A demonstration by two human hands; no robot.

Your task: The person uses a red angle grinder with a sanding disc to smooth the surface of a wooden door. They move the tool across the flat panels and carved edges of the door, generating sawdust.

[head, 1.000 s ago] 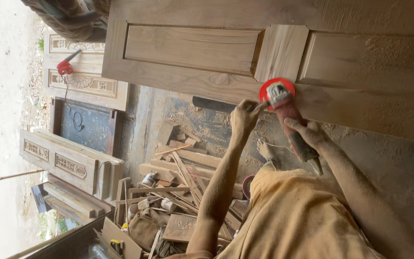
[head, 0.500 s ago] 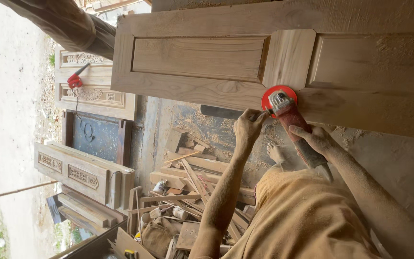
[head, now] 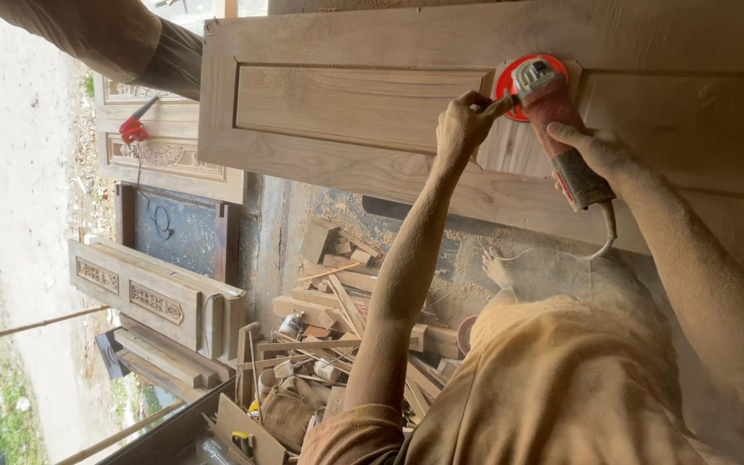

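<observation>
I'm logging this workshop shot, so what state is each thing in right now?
Sander: red disc flat against the door, gripped by both hands.
Door: bare wood, dusty, unfinished.
Left hand: fingers closed on the sander's side handle.
Right hand: wrapped around the sander's body.
Cord: hanging slack from the sander's tail.
Offcuts: piled loosely on the ground.
Red tool: lying on a carved door, untouched.
</observation>
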